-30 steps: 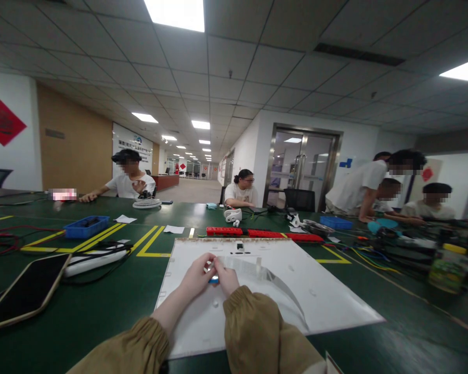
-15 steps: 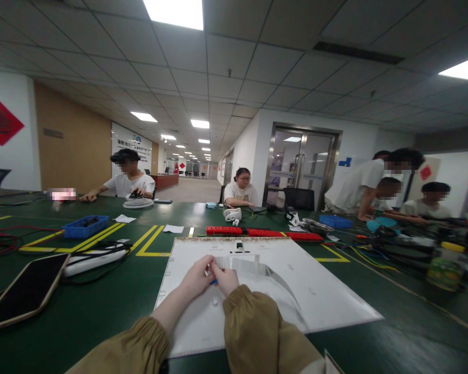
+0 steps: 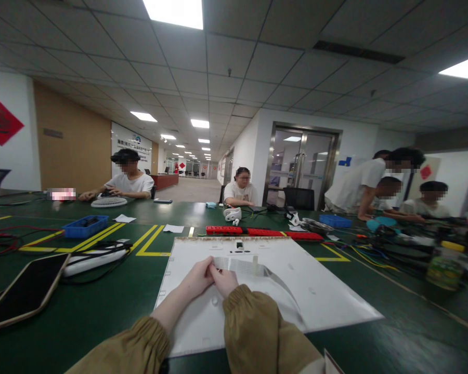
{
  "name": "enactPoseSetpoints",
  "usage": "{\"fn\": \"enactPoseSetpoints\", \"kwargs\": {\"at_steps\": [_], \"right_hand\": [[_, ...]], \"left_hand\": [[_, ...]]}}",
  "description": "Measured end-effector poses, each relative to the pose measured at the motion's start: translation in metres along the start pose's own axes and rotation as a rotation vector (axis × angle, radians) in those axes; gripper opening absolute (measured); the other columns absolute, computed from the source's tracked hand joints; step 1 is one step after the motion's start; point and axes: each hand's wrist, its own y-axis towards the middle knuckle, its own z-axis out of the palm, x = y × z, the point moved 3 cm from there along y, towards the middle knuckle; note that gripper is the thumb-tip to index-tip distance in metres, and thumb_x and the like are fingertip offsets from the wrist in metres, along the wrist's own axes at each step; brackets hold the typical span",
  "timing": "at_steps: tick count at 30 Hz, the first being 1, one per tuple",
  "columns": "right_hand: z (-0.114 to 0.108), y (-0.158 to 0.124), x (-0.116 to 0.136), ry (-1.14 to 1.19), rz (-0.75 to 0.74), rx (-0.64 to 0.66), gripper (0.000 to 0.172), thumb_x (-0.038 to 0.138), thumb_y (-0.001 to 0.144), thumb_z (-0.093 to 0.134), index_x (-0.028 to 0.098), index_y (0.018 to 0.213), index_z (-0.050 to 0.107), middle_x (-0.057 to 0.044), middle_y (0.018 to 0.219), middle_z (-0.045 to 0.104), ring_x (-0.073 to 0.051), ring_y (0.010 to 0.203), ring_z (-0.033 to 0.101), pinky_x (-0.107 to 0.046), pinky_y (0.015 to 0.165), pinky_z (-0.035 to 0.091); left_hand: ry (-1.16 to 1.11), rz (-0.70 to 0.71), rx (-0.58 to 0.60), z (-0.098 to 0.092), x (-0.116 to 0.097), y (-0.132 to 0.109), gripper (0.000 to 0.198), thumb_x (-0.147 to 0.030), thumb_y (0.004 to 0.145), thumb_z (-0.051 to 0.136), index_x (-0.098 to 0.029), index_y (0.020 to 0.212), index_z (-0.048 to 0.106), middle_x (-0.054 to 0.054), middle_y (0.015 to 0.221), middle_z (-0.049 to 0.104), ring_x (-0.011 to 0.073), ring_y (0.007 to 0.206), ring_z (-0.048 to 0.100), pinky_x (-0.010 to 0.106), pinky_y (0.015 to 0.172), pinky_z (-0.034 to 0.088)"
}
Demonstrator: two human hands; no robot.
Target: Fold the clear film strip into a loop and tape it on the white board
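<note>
A white flat panel (image 3: 331,296) with small slots and bumps lies on the green table. Over its middle, my left hand (image 3: 198,276) and my right hand (image 3: 225,282) meet with closed fingertips. Both pinch the left end of a thin grey strip (image 3: 242,266) with faint printed rows; its kind is not clear. From my fingers it arches to the right and curls down toward the panel's front edge. A cream-coloured tab (image 3: 255,263) sits on the strip. My fingertips partly cover the pinched end.
Red bars (image 3: 284,234) lie behind the panel. On the left are a phone (image 3: 25,291), a white power strip (image 3: 95,259) and a blue tray (image 3: 86,226). Cables and a yellow-capped jar (image 3: 445,267) stand right. Several people sit or stand around the table's far side.
My hands have shifted only slightly, and the blue bit below my fingers is no longer visible. Across the table at left, a person's round white grille-like object has moved left.
</note>
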Motion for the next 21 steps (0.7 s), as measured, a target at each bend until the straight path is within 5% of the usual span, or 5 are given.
{"fn": "enactPoseSetpoints", "kwargs": {"at_steps": [6,15,21], "right_hand": [[-0.004,-0.003,0.01,-0.214,0.06,0.023,0.029,0.043,0.079,0.053,0.021,0.075,0.071,-0.007,0.078,0.069,-0.023,0.088,0.064,-0.027,0.076,0.044],[-0.002,-0.005,0.011,-0.336,0.07,0.067,0.036,0.045,0.083,0.045,0.021,0.078,0.071,-0.009,0.082,0.069,-0.024,0.087,0.064,-0.029,0.074,0.042],[-0.001,0.001,0.005,-0.224,0.03,-0.03,0.017,0.031,0.077,0.055,0.02,0.07,0.067,-0.006,0.071,0.067,-0.019,0.075,0.062,-0.027,0.073,0.043]], "left_hand": [[0.019,-0.006,-0.019,0.0,0.005,0.002,0.007,-0.011,0.068,0.051,-0.016,0.069,0.047,-0.003,0.061,0.053,0.0127,0.061,0.045,0.021,0.055,0.031],[-0.002,-0.01,-0.004,-0.002,0.006,0.003,0.011,-0.012,0.063,0.056,-0.013,0.074,0.056,0.001,0.069,0.06,0.0153,0.065,0.05,0.023,0.059,0.036],[0.049,-0.101,-0.087,-0.007,0.019,0.007,0.013,-0.012,0.067,0.049,-0.013,0.06,0.059,-0.001,0.053,0.054,0.0148,0.056,0.049,0.023,0.055,0.032]]}}
